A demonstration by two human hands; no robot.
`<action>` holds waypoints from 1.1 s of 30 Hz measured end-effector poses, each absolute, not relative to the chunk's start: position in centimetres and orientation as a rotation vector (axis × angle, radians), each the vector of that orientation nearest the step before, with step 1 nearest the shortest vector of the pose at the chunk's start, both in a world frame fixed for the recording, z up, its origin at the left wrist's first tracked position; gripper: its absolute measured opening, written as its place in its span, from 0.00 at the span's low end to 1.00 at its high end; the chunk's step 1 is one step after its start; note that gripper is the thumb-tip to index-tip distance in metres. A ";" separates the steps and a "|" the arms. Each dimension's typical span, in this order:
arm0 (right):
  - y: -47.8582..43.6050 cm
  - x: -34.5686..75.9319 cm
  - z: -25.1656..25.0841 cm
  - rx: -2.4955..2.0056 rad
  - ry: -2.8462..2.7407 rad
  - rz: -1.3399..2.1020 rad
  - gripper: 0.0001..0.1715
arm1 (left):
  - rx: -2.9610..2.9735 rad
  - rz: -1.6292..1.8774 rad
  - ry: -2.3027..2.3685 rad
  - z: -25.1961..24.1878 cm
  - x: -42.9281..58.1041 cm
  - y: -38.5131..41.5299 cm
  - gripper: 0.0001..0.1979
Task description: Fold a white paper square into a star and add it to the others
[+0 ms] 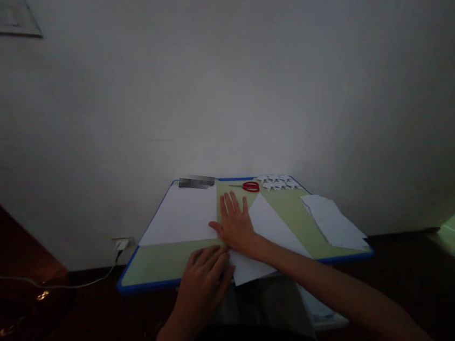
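My right hand (235, 226) lies flat with fingers spread, its palm over the left side of a folded-looking white sheet of paper (270, 224). That sheet slants across the table and reaches over its near edge. Just nearer to me, my left hand (206, 271) rests at the table's near edge, fingers loosely bent and thumb apart, beside the sheet's lower left edge. Whether its fingertips touch the paper is unclear. Another white sheet (184, 212) lies flat to the left. Beyond my right hand are red-handled scissors (250, 186), blades pointing left.
The green table (160, 269) has a blue rim and stands against a grey wall (236, 84). Several small folded paper pieces (278, 183) sit at the back right. A paper stack (333, 222) lies at the right. A dark blurred-out object (196, 182) is at the back left. A white cable (94, 282) runs left from a wall plug (122, 244).
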State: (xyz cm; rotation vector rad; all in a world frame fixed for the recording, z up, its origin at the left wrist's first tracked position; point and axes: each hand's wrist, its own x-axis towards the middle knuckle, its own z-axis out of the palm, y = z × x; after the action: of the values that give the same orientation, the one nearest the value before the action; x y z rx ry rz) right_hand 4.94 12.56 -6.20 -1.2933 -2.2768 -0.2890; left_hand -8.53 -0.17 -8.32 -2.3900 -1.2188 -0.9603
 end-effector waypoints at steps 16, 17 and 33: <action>15.5 6.4 -5.5 -1.289 -2.255 -0.333 0.44 | -2.391 -0.934 -1.253 -8.2 -8.2 -0.4 0.10; 15.6 6.6 -5.3 -1.298 -2.247 -0.319 0.43 | -2.394 -0.941 -1.249 -8.3 -8.3 -0.4 0.10; 10.8 11.5 -4.4 -1.113 -2.448 0.386 0.01 | -2.500 -0.937 -1.300 -8.0 -9.1 -0.5 0.18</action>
State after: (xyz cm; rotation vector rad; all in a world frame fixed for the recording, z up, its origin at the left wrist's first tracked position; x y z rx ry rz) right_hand 11.45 10.79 -4.43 -1.1132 -2.4479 0.3861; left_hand -9.08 -0.53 -8.03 -2.4999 -1.2995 -0.9366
